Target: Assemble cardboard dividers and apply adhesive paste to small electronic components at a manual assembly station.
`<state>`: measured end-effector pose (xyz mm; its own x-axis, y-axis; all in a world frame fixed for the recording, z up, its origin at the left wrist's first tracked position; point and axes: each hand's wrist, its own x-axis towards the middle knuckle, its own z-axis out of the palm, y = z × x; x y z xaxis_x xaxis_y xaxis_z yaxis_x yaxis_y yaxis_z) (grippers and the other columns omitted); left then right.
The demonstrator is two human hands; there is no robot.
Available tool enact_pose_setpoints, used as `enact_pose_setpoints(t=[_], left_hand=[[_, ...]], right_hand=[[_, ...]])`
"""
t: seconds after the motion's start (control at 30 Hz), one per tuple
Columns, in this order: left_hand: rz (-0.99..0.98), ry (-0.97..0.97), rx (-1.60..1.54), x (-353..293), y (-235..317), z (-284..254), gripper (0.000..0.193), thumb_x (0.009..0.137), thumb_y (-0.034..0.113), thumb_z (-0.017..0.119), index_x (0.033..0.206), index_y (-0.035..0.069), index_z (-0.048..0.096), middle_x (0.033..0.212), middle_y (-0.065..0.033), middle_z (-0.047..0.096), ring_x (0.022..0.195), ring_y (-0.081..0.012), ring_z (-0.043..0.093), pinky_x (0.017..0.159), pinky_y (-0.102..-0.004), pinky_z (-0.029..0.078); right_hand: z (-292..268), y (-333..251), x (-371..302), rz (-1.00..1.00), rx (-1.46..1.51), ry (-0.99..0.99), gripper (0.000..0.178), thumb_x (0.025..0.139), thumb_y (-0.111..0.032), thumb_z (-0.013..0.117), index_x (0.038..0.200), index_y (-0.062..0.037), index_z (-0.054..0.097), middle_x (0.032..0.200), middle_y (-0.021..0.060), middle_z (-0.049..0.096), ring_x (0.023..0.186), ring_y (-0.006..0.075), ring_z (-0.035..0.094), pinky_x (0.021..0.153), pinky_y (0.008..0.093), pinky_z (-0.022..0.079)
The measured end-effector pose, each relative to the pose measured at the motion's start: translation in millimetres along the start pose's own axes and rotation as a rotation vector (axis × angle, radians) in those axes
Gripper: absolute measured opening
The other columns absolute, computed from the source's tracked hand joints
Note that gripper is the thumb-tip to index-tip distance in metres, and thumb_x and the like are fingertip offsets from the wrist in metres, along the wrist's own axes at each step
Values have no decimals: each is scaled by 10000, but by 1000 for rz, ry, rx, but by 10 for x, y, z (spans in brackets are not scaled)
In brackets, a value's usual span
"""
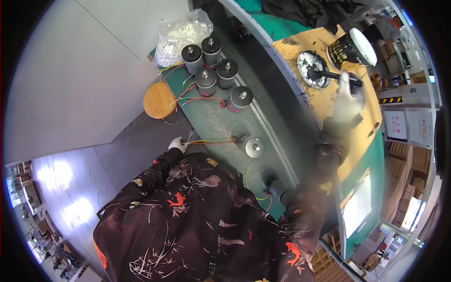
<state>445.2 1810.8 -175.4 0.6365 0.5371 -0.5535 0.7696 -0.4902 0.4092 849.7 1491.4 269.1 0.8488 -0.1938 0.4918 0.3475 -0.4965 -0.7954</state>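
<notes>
My left hand, in a white glove, is closed on the red, yellow and green wires of a motor. That motor has a bare silver top with a short shaft and stands on the green bench strip. Off to the right, my gloved right hand, slightly blurred, grips a black-handled brush. Its dark head rests in a round shallow dish smeared with white and black paste. Beside the dish, a black tub with a white lid or rim lies tilted.
Several black-topped motors with loose wires stand farther along the strip. Another motor is partly hidden by my right sleeve. A clear bag of pale pieces lies at the far end. A round wooden stool stands left of the bench.
</notes>
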Motion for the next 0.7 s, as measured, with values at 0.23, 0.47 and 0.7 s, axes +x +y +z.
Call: enact_pose_setpoints(t=[0.23, 0.47, 0.7], left_hand=[[-203, 137, -135, 68, -426, 245, 422, 737, 279, 705, 1081, 37, 674, 1041, -203, 649, 1027, -362, 628, 931, -418, 496], [-484, 138, -49, -192, -520, 219, 519, 710, 339, 729, 1133, 47, 656, 1228, -240, 557, 1141, -377, 570, 985, -410, 476], [-482, 52, -16, -172, -828, 393, 525, 706, 385, 712, 1098, 38, 679, 1182, -252, 610, 1152, -374, 569, 1001, -406, 466]], right_hand=[[-333, 117, -1174, -94, 279, -105, 103, 882, -108, 718, 878, -22, 661, 721, -20, 610, 620, 42, 515, 573, 205, 421], [-319, 1016, -2270, 294, 8, -297, 163, 847, -157, 757, 839, -33, 652, 655, -71, 518, 588, 16, 416, 527, 199, 360], [-267, 1185, -2408, 404, 78, -248, 163, 851, -149, 752, 882, -16, 663, 721, -13, 593, 636, 67, 510, 583, 235, 422]])
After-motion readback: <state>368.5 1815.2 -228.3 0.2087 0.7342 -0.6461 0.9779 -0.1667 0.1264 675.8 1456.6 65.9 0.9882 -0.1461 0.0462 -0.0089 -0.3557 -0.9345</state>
